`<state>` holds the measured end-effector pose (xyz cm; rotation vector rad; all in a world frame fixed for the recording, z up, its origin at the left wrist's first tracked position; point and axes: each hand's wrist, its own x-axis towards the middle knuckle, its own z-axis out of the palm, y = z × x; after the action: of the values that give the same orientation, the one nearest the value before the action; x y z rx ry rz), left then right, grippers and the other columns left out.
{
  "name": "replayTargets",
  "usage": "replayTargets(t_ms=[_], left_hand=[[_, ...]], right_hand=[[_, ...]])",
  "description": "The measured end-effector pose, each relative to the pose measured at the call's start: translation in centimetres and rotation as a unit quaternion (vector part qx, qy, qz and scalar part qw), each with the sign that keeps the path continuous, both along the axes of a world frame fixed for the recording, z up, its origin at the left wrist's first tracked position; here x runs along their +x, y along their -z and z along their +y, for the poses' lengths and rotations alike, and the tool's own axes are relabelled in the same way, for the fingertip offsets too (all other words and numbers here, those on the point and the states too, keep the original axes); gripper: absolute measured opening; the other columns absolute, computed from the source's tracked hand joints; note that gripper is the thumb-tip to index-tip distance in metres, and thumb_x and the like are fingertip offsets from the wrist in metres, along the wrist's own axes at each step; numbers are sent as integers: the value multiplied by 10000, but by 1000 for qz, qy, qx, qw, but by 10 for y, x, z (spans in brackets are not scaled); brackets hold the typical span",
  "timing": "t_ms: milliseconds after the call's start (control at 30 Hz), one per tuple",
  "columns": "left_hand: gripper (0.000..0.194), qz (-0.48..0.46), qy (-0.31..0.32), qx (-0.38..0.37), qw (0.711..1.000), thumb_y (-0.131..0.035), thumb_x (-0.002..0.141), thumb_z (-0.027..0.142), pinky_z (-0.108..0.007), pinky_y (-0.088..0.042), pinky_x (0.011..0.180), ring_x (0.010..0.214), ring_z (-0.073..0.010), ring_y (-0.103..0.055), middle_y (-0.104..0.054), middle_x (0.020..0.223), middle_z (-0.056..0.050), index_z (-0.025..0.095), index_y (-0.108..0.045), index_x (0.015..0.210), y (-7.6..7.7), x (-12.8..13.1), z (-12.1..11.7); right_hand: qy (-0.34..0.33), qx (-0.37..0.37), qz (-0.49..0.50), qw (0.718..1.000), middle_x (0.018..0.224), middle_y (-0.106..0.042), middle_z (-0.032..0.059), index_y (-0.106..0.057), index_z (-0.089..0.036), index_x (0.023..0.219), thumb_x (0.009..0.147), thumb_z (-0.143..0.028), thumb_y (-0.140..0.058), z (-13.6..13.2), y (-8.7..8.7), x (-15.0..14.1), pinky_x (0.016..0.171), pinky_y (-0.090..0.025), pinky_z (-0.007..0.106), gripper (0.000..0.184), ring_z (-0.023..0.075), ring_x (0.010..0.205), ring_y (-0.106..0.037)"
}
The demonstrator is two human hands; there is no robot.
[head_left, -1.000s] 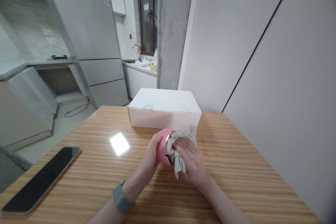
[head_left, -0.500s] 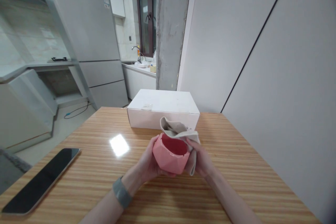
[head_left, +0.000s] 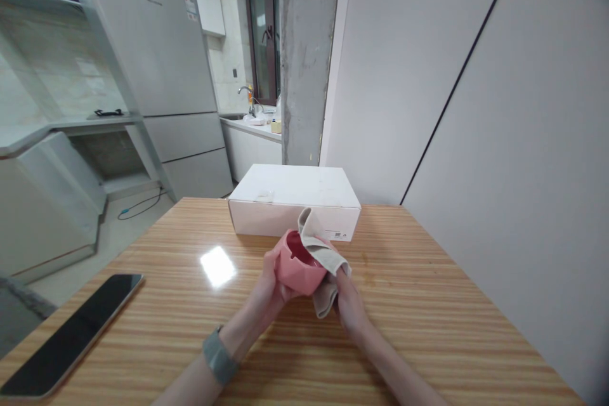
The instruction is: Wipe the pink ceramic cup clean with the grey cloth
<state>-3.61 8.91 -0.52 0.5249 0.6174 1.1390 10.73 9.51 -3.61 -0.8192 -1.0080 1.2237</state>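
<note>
A pink faceted ashtray (head_left: 295, 271) with small notches in its rim is tilted above the table, its opening facing up and away to the right. My left hand (head_left: 272, 285) is closed around its left side and underside. In my right hand (head_left: 348, 298) is a beige cloth (head_left: 328, 258), pinched and folded over the ashtray's right rim. Part of the cloth hangs down the ashtray's right side, and one end sticks up behind the rim. The cloth hides some of the opening, and the fingertips under it cannot be seen.
A white cardboard box (head_left: 295, 187) sits at the table's far edge, just behind the ashtray. A dark phone (head_left: 71, 336) lies on the wooden table (head_left: 428, 317) at the left. A white wall (head_left: 514, 158) runs along the right side.
The ashtray has turned and moved slightly left and up. My right hand has shifted left and lower, and the cloth now lies across the right rim.
</note>
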Motion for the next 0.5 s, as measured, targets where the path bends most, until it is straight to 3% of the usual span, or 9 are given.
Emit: replayTargets(t_ms=[167, 300, 400, 500], left_hand=[[479, -11, 41, 55, 998, -504, 872, 400, -413, -519, 852, 1119, -267, -566, -532, 1317, -125, 234, -409, 1312, 5, 1, -2], [664, 62, 77, 69, 993, -688, 755, 356, -453, -564, 722, 993, -258, -618, -446, 1365, -108, 342, -317, 1306, 6, -5, -5], [680, 101, 101, 79, 987, -730, 719, 300, -398, -582, 657, 936, -249, -631, -485, 1302, -127, 303, -358, 1288, 6, -5, -7], [651, 120, 74, 81, 987, -750, 690, 284, -389, -584, 599, 946, -294, -621, -521, 1252, -157, 231, -416, 1245, 6, 0, -6]], right_hand=[[35, -3, -15, 999, 1021, -710, 28, -683, -257, 959, 799, -529, -577, -1, -5, 0, 1025, -415, 381, 333, 212, 1124, -581], [-9, -49, 71, 996, 1003, -715, 22, -672, -252, 991, 809, -576, -537, 5, -7, 2, 911, -506, 352, 396, 211, 1061, -623], [-14, -66, 95, 993, 968, -724, 9, -676, -245, 980, 793, -592, -555, 9, -4, 7, 885, -519, 321, 412, 204, 1007, -651], [10, -78, 80, 994, 967, -724, 0, -674, -238, 991, 775, -585, -588, 13, 2, 12, 901, -507, 299, 417, 190, 1002, -653]])
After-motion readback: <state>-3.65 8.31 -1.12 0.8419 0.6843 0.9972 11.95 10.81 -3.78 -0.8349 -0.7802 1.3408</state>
